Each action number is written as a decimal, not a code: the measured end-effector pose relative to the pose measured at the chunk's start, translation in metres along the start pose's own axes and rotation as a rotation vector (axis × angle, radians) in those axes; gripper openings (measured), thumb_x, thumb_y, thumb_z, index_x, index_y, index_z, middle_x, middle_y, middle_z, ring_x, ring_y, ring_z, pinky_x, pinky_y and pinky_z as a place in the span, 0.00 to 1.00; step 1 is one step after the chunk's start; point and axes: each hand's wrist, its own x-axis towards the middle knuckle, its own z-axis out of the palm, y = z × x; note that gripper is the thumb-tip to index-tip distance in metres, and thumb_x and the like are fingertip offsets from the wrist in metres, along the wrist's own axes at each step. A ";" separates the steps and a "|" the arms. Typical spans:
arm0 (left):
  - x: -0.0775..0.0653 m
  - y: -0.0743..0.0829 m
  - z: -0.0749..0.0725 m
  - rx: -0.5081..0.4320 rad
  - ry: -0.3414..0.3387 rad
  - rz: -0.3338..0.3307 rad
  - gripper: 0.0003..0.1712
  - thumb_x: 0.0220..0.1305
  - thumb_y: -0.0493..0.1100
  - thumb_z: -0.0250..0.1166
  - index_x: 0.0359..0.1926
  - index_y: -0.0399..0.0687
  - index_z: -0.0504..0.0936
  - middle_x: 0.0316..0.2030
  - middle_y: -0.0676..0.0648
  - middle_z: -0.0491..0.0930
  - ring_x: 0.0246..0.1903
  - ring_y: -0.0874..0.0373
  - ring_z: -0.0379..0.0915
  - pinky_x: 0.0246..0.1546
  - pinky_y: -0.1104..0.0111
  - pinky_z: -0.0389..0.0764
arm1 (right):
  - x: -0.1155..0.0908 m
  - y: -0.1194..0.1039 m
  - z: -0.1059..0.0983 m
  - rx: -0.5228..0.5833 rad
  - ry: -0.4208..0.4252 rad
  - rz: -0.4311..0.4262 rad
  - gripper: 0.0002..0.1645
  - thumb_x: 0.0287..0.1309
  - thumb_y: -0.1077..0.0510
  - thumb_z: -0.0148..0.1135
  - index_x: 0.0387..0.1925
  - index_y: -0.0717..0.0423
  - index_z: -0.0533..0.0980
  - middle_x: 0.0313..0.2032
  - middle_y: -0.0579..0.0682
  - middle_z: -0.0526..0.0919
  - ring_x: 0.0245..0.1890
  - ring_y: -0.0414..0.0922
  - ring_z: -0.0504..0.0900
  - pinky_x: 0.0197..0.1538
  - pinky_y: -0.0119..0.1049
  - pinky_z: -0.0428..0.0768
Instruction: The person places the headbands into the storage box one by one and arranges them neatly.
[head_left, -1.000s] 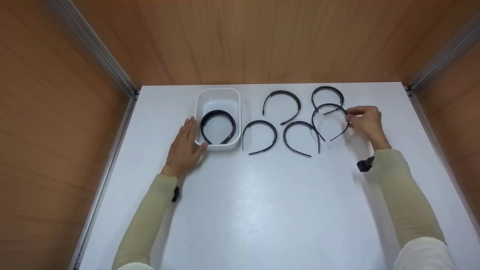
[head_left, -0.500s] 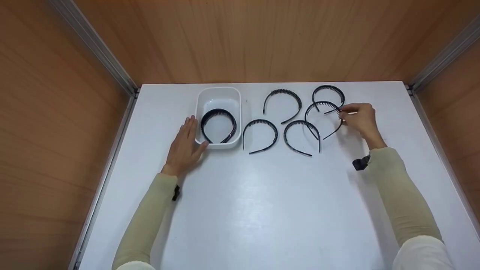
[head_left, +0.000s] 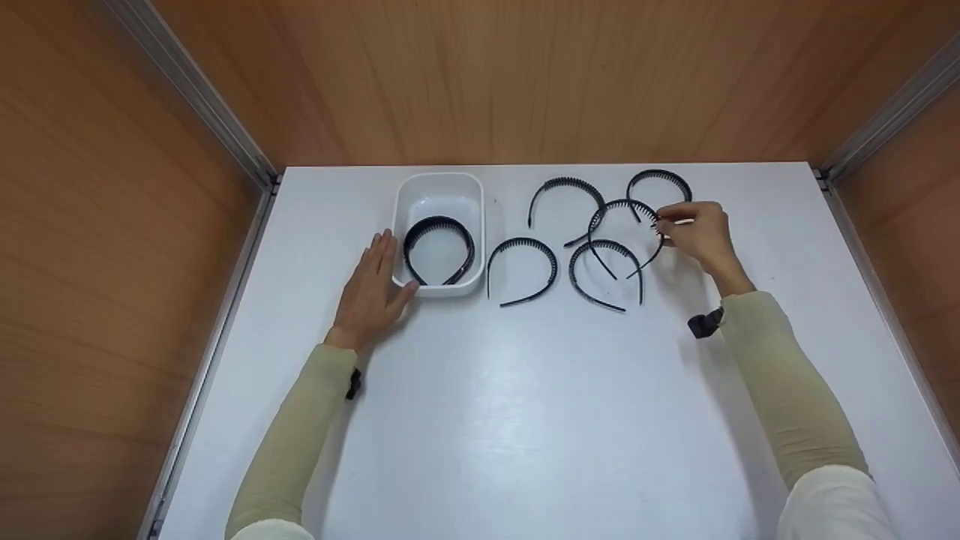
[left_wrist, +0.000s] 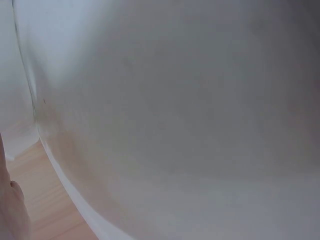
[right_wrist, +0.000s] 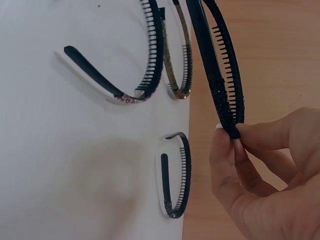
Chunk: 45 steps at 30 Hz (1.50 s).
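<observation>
My right hand [head_left: 705, 236] pinches one side of a black toothed headband [head_left: 621, 202] between thumb and fingers. That headband is raised over the table, overlapping two others in the head view. Up close in the right wrist view, the held headband [right_wrist: 222, 95] has a dark, glittery-looking surface. My left hand [head_left: 367, 296] lies with straight fingers along the left side of a white plastic tray [head_left: 439, 291], its thumb at the front corner. Inside the tray are black headbands [head_left: 437, 222], nested together; how many cannot be made out. The left wrist view is mostly blurred white.
Several more black headbands lie right of the tray: one at the back [head_left: 568, 181], one at the far right [head_left: 660, 174], and two in front, a left one [head_left: 525, 241] and a right one [head_left: 574, 281]. Wooden panels [head_left: 480, 82] enclose the white table [head_left: 495, 420].
My right hand has carried the held headband leftward, from near the far-right headband to above the back and front-right ones. The left hand and tray have stayed in place.
</observation>
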 end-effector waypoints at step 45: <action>0.000 -0.006 -0.001 0.025 0.007 0.012 0.51 0.79 0.66 0.54 0.85 0.38 0.49 0.86 0.39 0.48 0.86 0.45 0.40 0.87 0.55 0.45 | -0.001 -0.073 0.096 0.096 -0.128 -0.113 0.13 0.68 0.64 0.70 0.51 0.62 0.88 0.49 0.61 0.90 0.38 0.38 0.87 0.46 0.39 0.93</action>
